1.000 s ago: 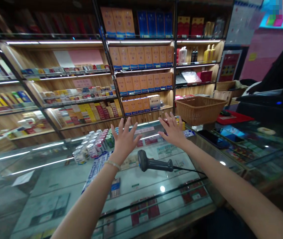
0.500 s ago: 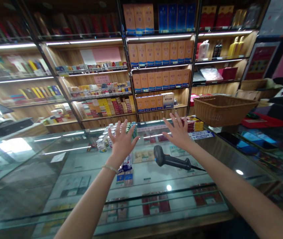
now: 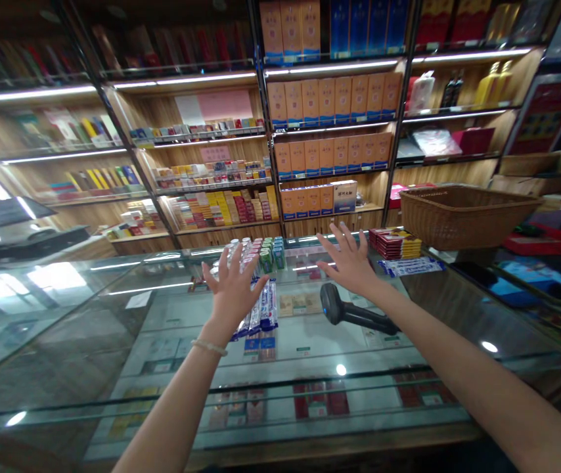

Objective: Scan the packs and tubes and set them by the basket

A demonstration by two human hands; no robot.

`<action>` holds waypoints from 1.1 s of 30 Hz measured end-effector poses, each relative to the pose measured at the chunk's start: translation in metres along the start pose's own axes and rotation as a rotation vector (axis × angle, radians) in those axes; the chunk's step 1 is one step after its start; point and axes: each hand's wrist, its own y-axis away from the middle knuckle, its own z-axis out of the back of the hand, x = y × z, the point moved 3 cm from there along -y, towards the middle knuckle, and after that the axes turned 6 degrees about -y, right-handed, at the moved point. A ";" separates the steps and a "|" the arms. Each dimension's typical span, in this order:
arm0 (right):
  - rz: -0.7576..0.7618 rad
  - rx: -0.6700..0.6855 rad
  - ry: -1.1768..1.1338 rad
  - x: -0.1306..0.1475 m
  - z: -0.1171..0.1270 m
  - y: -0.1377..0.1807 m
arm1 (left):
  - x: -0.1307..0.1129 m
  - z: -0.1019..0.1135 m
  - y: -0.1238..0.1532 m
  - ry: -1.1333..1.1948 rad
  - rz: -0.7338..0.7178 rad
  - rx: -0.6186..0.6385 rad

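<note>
My left hand point(image 3: 234, 289) is held palm down with fingers spread, over the glass counter point(image 3: 186, 368), with nothing in it. Partly hidden behind it lie blue-and-white wrapped bars point(image 3: 269, 305) and a group of small cans or bottles point(image 3: 273, 253). My right hand point(image 3: 349, 263), likewise spread and holding nothing, hovers beyond a black barcode scanner point(image 3: 357, 315) that lies on the glass. To the right of this hand sit stacked red and yellow packets point(image 3: 393, 243), with more blue-and-white bars point(image 3: 411, 266) in front of them.
A brown wicker basket point(image 3: 462, 217) stands at the right end of the counter, near a red tray point(image 3: 546, 240). Shelves with orange boxes point(image 3: 332, 102) line the back wall. A black device point(image 3: 48, 243) is at the far left. Packs show beneath the glass.
The view has shifted, so the shelves and counter items sit further right. My left hand now lies further left of the wrapped bars, showing more of them. Both hands stay spread.
</note>
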 end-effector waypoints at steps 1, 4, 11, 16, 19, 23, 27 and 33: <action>0.007 0.003 -0.007 0.004 -0.001 -0.003 | 0.003 0.001 0.002 -0.013 0.003 0.002; 0.038 0.017 -0.031 0.017 -0.004 -0.014 | 0.013 0.004 0.008 -0.055 0.004 -0.002; 0.107 0.107 -0.084 0.048 -0.015 -0.032 | 0.029 0.009 0.028 -0.065 0.026 -0.029; 0.134 0.199 -0.131 0.064 -0.025 -0.049 | 0.036 0.007 0.040 -0.044 0.040 -0.037; 0.155 0.269 -0.145 0.075 -0.036 -0.059 | 0.038 0.003 0.048 -0.036 0.045 -0.038; 0.220 0.368 -0.145 0.091 -0.054 -0.069 | 0.035 -0.002 0.062 -0.042 0.026 -0.020; 0.295 0.448 -0.128 0.104 -0.074 -0.075 | 0.031 -0.005 0.075 -0.004 0.033 0.008; 0.365 0.466 -0.099 0.116 -0.097 -0.078 | 0.030 -0.006 0.080 0.009 0.016 0.045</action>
